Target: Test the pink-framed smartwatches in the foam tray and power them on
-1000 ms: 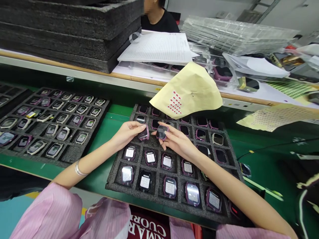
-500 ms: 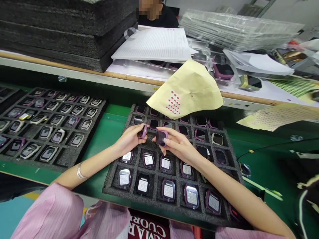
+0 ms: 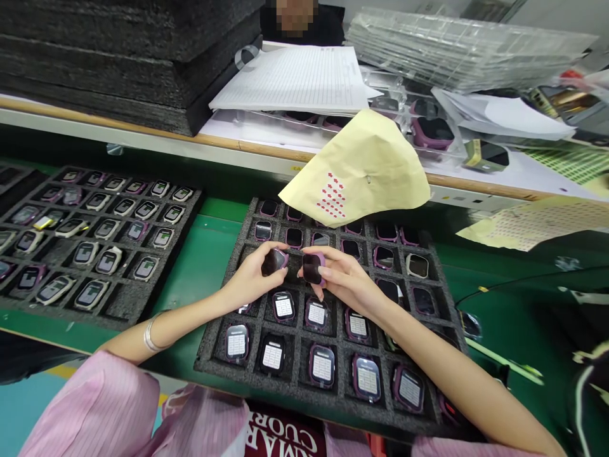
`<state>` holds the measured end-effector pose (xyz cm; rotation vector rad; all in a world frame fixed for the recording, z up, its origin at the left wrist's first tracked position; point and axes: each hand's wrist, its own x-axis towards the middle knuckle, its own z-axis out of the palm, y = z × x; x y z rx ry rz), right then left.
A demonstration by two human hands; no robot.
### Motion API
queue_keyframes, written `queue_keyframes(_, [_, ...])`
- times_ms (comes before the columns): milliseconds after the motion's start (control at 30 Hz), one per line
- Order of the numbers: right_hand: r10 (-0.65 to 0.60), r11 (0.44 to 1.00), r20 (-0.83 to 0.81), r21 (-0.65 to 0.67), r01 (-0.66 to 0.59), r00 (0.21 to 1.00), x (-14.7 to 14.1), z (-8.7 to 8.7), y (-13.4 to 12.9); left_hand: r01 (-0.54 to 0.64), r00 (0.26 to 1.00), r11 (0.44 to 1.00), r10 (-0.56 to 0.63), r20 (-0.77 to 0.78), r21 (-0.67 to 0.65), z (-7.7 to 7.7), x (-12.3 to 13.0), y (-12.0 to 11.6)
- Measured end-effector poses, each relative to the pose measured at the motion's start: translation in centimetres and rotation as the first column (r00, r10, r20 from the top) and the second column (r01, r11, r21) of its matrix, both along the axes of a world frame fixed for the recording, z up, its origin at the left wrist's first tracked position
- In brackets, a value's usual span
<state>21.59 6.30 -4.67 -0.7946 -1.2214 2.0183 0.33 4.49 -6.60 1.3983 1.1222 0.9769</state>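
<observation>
Between the thumb and fingers of my left hand (image 3: pixel 254 276) is a purple smartwatch case (image 3: pixel 275 261), its dark screen tilted upward. My right hand (image 3: pixel 345 276) grips a second purple smartwatch case (image 3: pixel 313 268), dark screen facing me. Both are held apart, just above a black foam tray (image 3: pixel 295 397). In the tray's front rows, several watches such as this one (image 3: pixel 322 365) show lit white screens with a grid. Farther back, watches like this one (image 3: pixel 351 249) have dark screens. The compartment beneath my hands is partly hidden.
Another foam tray (image 3: pixel 124 304) with several beige and purple watches lies to the left. A yellow sticker sheet (image 3: pixel 380 158) hangs from the shelf edge (image 3: pixel 257 149) behind the main tray. Stacked black foam (image 3: pixel 95 82), papers (image 3: pixel 295 79) and clear plastic trays (image 3: pixel 457 54) occupy the shelf. A person sits beyond.
My left hand has turned its watch from edge-on so that more of the dark screen shows. My right hand and its watch have shifted slightly to the right.
</observation>
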Motion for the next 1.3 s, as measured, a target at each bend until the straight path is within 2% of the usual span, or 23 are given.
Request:
queue_keyframes(167, [-0.007, 0.999, 0.027, 0.032, 0.006, 1.0, -0.1, -0.2, 0.0, 0.041, 0.994, 0.996, -0.032, -0.101, 0.084, 0.0, 0.0, -0.5])
queue_keyframes(333, [-0.024, 0.997, 0.028, 0.08, 0.021, 0.999, -0.2, -0.5, 0.1, 0.045, 0.994, 0.99, -0.032, -0.1, 0.132, 0.4, 0.0, -0.6])
queue_keyframes(433, [-0.029, 0.998, 0.01, 0.063, 0.029, 1.0, -0.3, -0.7, 0.0, 0.052, 0.994, 0.989, -0.038, -0.102, 0.138, 0.4, 0.0, -0.7])
queue_keyframes(633, [-0.046, 0.997, 0.056, 0.067, 0.043, 0.997, -0.3, -0.3, -0.3, 0.117, 0.975, 0.983, -0.086, -0.207, 0.143, 0.3, -0.3, -0.6])
queue_keyframes(800, [-0.073, 0.995, 0.063, 0.07, 0.069, 0.995, -0.3, 0.0, -0.3, 0.124, 0.974, 0.983, -0.094, -0.206, 0.138, 0.3, -0.4, -0.4])
queue_keyframes(1033, [-0.13, 0.987, 0.06, 0.1, 0.124, 0.99, -0.4, 0.1, -0.4, 0.147, 0.975, 0.979, -0.119, -0.187, 0.143, 1.2, -0.5, -0.8])
queue_keyframes(1300, [-0.102, 0.991, 0.066, 0.098, 0.095, 0.993, -0.3, 0.2, -0.6, 0.136, 0.97, 0.98, -0.101, -0.222, 0.149, 1.2, -0.6, -0.7])
